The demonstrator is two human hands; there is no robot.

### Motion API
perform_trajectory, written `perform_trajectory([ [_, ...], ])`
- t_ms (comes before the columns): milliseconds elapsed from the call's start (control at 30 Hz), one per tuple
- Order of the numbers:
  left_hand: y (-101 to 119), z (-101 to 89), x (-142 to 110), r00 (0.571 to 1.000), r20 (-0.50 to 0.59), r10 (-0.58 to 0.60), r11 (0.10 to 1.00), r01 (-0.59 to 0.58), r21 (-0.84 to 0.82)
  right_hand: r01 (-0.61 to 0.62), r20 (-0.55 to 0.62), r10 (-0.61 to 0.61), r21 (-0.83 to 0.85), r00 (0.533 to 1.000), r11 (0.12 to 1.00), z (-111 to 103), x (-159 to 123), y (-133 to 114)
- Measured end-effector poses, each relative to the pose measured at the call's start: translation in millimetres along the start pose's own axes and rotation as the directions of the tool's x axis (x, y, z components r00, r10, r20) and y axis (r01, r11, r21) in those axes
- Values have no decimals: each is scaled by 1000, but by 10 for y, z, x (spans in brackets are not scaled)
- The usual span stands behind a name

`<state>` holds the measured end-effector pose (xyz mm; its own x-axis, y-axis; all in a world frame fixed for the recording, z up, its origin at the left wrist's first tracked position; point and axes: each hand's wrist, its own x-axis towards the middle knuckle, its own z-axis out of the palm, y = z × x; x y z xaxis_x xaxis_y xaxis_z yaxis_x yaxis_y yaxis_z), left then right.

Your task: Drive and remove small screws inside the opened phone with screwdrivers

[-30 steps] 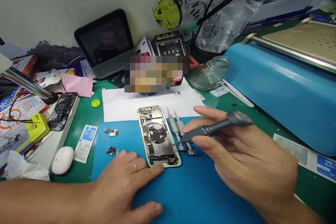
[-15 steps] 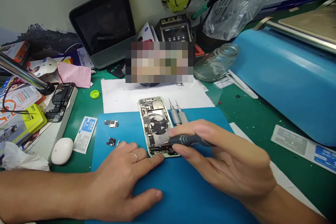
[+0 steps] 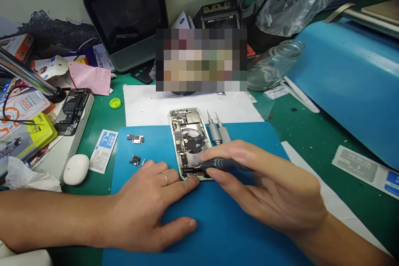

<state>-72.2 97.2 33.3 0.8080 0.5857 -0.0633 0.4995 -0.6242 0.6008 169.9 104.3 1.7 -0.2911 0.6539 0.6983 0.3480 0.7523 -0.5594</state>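
Note:
An opened phone (image 3: 189, 139) with a pale green frame lies on a blue work mat (image 3: 215, 224), its insides showing. My left hand (image 3: 149, 210) rests flat on the mat, fingers spread, fingertips against the phone's near end; a ring is on one finger. My right hand (image 3: 271, 189) pinches a dark grey screwdriver (image 3: 222, 163), whose tip is down at the phone's lower end. Two more grey screwdrivers (image 3: 218, 132) lie just right of the phone. Two small removed parts (image 3: 136, 149) sit on the mat to the left.
A white paper sheet (image 3: 146, 106) lies behind the mat. A speaker display (image 3: 127, 20), a glass jar (image 3: 271, 66) and a blue machine (image 3: 349, 79) stand at the back and right. At the left are another dismantled phone (image 3: 72, 112), a white mouse (image 3: 75, 169) and boxes.
My right hand came down from above the mat and brought the screwdriver tip onto the phone's lower end. The view shifted closer and downward. My left hand stayed put.

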Motion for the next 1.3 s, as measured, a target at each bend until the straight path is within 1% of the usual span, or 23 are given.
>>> perform_trajectory([
  [100,-5,-4,2,1000,3,-5,1000,5,1,1,20,0,-16,1000,1000,-14,-7,-14],
  [233,-5,-12,2,1000,-3,-4,1000,4,-17,-68,82,73,-54,994,996,-19,38,-52],
  [367,-1,-12,4,1000,2,-3,1000,3,-15,-32,79,37,-62,996,998,-20,57,-62],
  [467,-1,-4,10,1000,8,-8,1000,8,-11,-46,79,51,-58,996,997,-15,32,-45],
  [733,8,-8,7,1000,8,-14,1000,14,0,-35,22,34,4,999,999,24,-45,10],
  [967,3,-3,8,1000,7,-22,1000,22,-4,-152,-34,153,13,988,988,67,1,1],
  [1067,4,1,5,1000,-3,-18,1000,18,-11,-124,-27,123,-4,992,992,62,-6,8],
  [1200,7,1,3,1000,-1,-12,1000,12,-19,-45,35,46,-23,998,999,26,-40,23],
  [1300,4,0,8,1000,7,-19,1000,19,-25,-22,38,22,-8,999,1000,10,-41,30],
])
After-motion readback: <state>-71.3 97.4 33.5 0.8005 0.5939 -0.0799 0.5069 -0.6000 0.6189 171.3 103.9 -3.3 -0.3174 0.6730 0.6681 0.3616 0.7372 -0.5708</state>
